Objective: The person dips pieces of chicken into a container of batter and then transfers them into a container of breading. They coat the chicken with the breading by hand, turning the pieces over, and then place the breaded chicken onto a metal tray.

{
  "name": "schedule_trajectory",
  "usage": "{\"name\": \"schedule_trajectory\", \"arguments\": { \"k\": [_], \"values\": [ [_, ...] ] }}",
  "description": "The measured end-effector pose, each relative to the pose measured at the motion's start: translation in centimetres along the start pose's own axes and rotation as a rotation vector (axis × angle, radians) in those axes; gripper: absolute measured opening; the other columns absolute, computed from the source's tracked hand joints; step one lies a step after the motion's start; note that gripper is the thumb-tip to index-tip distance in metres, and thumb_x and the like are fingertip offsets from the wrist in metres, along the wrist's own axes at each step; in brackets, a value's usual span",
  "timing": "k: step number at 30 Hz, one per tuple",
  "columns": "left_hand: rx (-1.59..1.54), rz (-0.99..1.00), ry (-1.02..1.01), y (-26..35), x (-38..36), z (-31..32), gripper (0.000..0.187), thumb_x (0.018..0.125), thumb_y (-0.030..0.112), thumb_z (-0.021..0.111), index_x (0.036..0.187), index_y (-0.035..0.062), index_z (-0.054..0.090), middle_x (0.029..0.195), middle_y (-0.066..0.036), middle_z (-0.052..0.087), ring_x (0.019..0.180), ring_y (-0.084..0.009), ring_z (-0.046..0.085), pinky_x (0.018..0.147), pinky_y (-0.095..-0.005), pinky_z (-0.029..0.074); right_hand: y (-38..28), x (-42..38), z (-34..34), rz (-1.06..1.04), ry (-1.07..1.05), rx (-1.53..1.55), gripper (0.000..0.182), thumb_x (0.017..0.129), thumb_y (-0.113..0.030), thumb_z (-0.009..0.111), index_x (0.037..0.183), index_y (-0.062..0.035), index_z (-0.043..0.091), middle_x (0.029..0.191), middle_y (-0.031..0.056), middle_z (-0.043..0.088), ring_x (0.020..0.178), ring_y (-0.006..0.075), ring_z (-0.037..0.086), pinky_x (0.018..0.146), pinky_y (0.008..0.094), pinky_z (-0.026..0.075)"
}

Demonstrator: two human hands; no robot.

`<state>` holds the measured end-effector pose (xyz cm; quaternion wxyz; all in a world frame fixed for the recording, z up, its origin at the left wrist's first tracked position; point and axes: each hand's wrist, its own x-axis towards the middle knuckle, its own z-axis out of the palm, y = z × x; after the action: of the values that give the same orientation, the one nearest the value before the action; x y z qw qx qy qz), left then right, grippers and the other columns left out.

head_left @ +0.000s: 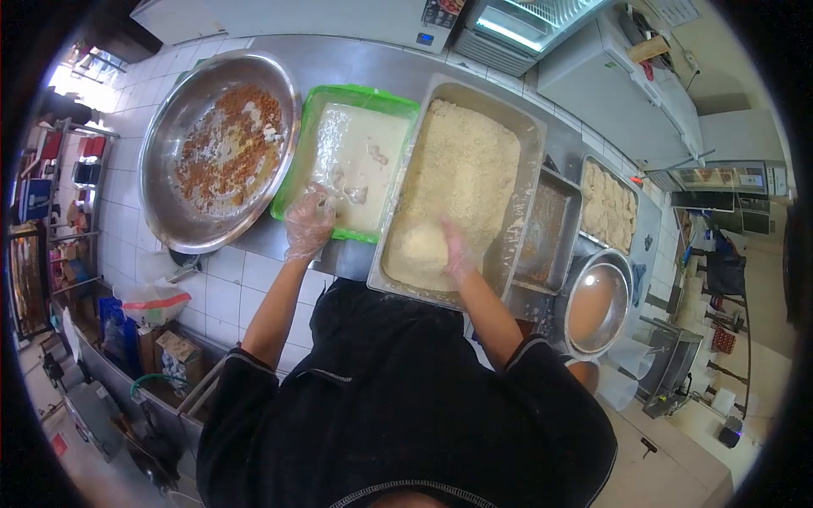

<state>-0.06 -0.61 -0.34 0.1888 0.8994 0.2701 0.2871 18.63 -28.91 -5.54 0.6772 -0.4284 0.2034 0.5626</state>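
Observation:
My left hand (310, 222), in a clear plastic glove, is over the near left corner of a green tray (296, 157) of milky white batter (351, 140). Its fingers look curled; what they hold, if anything, I cannot make out. A few pale lumps (356, 194) break the surface of the batter close by. My right hand (458, 254) is inside a deep metal pan (529, 135) of pale, crumbly flour (470, 148). It touches a rounded mound of flour (422, 247) near the pan's front, and its fingers are partly hidden there.
On the left stands a wide steel bowl (152, 190) with orange-brown powder and white flour. Right of the pan are a smaller metal tray (542, 229), a tray of coated pieces (605, 203) and a bowl of tan liquid (590, 309). A white plastic bag (152, 300) lies below left.

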Motion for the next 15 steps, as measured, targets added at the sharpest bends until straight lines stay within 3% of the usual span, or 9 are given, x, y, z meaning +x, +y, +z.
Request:
{"name": "schedule_trajectory", "arguments": {
  "k": [2,5,8,10,12,15],
  "values": [
    [0.011,-0.002,-0.002,0.4,0.3,-0.3,0.017,0.087,0.025,0.076,0.085,0.0101,0.067,0.073,-0.015,0.068,0.066,-0.0363,0.067,0.062,-0.0490,0.052,-2.1,0.3,-1.4,-0.036,-0.159,0.241,0.070,0.097,-0.059,0.057,0.135,0.0002,0.058,0.122,0.0227,0.069,0.105,0.0398,0.069,0.093,0.0559,0.057],
    [0.069,-0.020,-0.041,0.1,0.0,-0.1,0.016,0.087,0.024,0.072,0.084,0.0096,0.065,0.078,-0.012,0.068,0.070,-0.0334,0.067,0.065,-0.0480,0.053,-5.8,0.2,-3.9,-0.058,-0.403,0.317,0.067,0.100,-0.057,0.053,0.134,0.0005,0.059,0.122,0.0248,0.068,0.112,0.0384,0.067,0.095,0.0536,0.057],
    [0.050,-0.038,-0.048,0.2,0.1,-0.1,0.016,0.086,0.024,0.073,0.084,0.0098,0.065,0.078,-0.012,0.068,0.071,-0.0332,0.068,0.066,-0.0480,0.053,-9.9,-4.9,2.9,-0.396,-0.196,0.079,0.060,0.103,-0.052,0.051,0.133,-0.0011,0.062,0.120,0.0243,0.069,0.120,0.0376,0.063,0.103,0.0539,0.052],
    [0.044,-0.036,-0.046,0.0,0.2,0.0,0.016,0.086,0.023,0.074,0.084,0.0097,0.065,0.078,-0.012,0.068,0.071,-0.0331,0.068,0.066,-0.0478,0.053,-11.3,-3.7,3.0,-0.655,0.052,-0.607,0.060,0.105,-0.051,0.047,0.138,-0.0031,0.058,0.124,0.0249,0.068,0.129,0.0364,0.057,0.111,0.0531,0.044],
    [0.032,-0.040,-0.052,0.0,0.2,0.2,0.016,0.086,0.023,0.074,0.084,0.0096,0.065,0.078,-0.012,0.068,0.072,-0.0332,0.067,0.066,-0.0477,0.053,-12.5,-1.2,2.7,-0.862,0.279,-1.074,0.060,0.106,-0.050,0.044,0.144,-0.0050,0.054,0.132,0.0253,0.062,0.136,0.0354,0.050,0.116,0.0522,0.036],
    [0.023,-0.053,-0.071,0.1,0.1,0.1,0.015,0.086,0.022,0.074,0.084,0.0093,0.065,0.079,-0.012,0.067,0.072,-0.0337,0.067,0.066,-0.0476,0.052,-12.1,7.0,-0.5,-1.138,0.571,-1.441,0.061,0.106,-0.048,0.041,0.151,-0.0078,0.045,0.147,0.0255,0.049,0.144,0.0343,0.040,0.121,0.0505,0.024]
  ]
}}
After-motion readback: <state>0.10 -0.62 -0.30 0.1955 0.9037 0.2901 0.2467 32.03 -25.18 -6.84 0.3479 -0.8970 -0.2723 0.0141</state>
